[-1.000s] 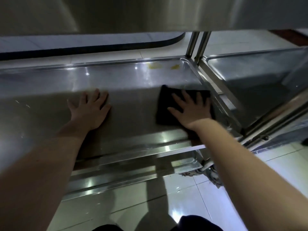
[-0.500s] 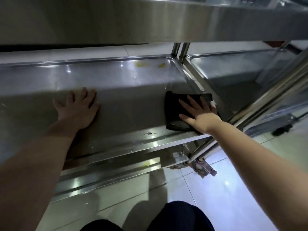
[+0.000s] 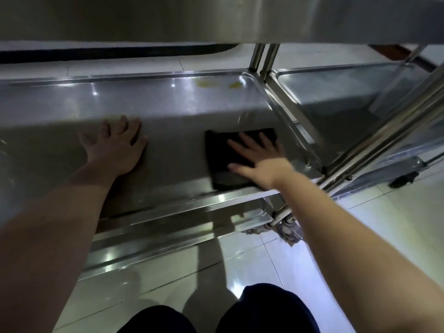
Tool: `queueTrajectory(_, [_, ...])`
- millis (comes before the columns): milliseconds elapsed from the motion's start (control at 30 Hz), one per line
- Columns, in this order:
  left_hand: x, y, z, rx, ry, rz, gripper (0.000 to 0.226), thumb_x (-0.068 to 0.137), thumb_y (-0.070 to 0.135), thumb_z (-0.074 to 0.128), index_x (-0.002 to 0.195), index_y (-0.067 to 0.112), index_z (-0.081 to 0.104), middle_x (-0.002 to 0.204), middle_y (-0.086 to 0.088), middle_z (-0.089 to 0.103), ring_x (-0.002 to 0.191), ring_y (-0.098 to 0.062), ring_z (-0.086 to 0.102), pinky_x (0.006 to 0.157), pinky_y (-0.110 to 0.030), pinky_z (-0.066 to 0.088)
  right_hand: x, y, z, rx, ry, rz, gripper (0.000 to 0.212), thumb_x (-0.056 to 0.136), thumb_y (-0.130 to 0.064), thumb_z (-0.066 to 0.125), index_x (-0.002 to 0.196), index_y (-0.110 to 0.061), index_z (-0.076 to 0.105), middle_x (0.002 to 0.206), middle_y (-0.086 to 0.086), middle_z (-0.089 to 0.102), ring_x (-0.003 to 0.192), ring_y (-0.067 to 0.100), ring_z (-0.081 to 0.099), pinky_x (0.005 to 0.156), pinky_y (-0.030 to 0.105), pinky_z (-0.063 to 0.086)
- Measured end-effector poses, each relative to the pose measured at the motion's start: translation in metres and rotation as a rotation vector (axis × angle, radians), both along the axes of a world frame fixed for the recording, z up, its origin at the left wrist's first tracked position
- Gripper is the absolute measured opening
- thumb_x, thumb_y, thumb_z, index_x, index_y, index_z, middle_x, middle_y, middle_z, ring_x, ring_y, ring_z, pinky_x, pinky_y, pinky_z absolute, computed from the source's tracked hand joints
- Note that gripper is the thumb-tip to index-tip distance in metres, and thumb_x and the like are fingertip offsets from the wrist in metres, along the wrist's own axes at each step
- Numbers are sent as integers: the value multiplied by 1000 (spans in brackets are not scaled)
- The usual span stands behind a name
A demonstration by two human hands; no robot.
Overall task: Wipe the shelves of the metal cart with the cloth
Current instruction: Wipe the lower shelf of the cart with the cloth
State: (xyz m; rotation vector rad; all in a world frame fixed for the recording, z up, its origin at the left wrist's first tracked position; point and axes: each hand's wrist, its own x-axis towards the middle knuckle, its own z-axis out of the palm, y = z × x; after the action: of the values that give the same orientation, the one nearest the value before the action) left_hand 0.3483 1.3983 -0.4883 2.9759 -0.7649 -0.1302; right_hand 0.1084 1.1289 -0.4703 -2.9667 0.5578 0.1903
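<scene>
Shelf (image 3: 173, 104) bears cloth (image 3: 218, 162), pressed under right hand (image 3: 263, 162).

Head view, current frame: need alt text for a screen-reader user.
The right hand presses a dark cloth flat on a steel cart shelf, near the shelf's right end. The left hand rests flat on the same shelf further left, and yellowish stains mark the far right corner.

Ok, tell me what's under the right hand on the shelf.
A dark cloth lies flat under the right hand, on the steel shelf. Whatever is on the shelf beneath the cloth is covered.
</scene>
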Motion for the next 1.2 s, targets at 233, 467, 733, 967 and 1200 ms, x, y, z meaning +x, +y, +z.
queueTrajectory(233, [1,-1,0,14,32,-7,59,98,62,18,153,47,1,164,14,-5,151,-32,-2,106,-75,-5,-1,-3,-4,-58,38,-101,72,79,-86,8,145,-62,-6,163,-19,-7,149,40,-8,115,60,-9])
queueTrajectory(467, [13,10,11,-192,251,-33,50,102,56,13,152,50,11,164,13,-3,151,-30,-4,107,-70,-13,67,188,-2,13,13,105,70,90,-75,14,152,-47,-1,164,-9,-8,146,45,-15,109,67,-15])
queueTrajectory(733, [-107,-29,26,-82,51,-181,61,98,61,27,154,42,13,165,5,-1,151,-29,-6,113,-65,-11,57,91,11,431,-293,-201,45,105,-32,33,149,-24,34,161,-2,25,149,21,15,119,48,11])
queueTrajectory(967, [-79,21,16,27,35,-23,80,76,90,7,148,58,-4,164,13,-8,149,-33,-15,106,-72,-17,63,97,-11,145,-99,-78,59,97,-61,23,152,-47,9,164,-15,4,151,17,-1,118,53,-6])
queueTrajectory(1200, [16,126,27,53,96,224,84,72,91,7,149,57,-3,164,11,-8,149,-35,-11,110,-72,-8,69,102,-17,12,-24,-42,65,84,-79,14,145,-61,0,164,-13,-4,151,24,-8,117,56,-7])
